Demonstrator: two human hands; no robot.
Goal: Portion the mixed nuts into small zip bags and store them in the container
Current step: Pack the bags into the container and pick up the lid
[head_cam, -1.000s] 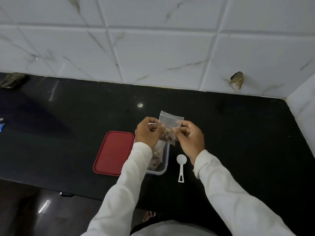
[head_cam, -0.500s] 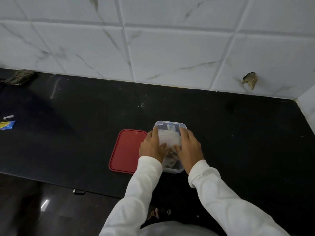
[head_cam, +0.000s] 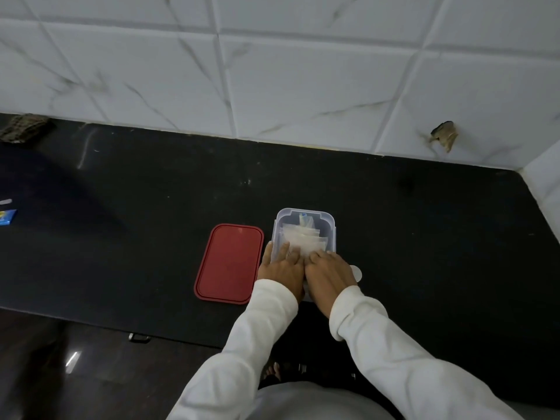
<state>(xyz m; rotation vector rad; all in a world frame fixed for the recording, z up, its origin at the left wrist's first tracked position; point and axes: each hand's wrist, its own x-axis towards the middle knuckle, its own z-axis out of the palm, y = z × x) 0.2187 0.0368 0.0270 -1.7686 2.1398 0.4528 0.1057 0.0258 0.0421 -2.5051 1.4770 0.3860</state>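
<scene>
With our left hand (head_cam: 281,269), fingers slightly spread, and right hand (head_cam: 328,272), fingers together, we are pressing the zip bags (head_cam: 303,237) inside the clear container (head_cam: 304,212) on the black tabletop (head_cam: 424,237), red lid (head_cam: 230,262) lying alongside.

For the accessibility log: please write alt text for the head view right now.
A person's left hand and right hand rest on small clear zip bags packed in an open clear rectangular plastic container on a black countertop. A red rectangular plastic lid lies flat beside it, to the left.
</scene>
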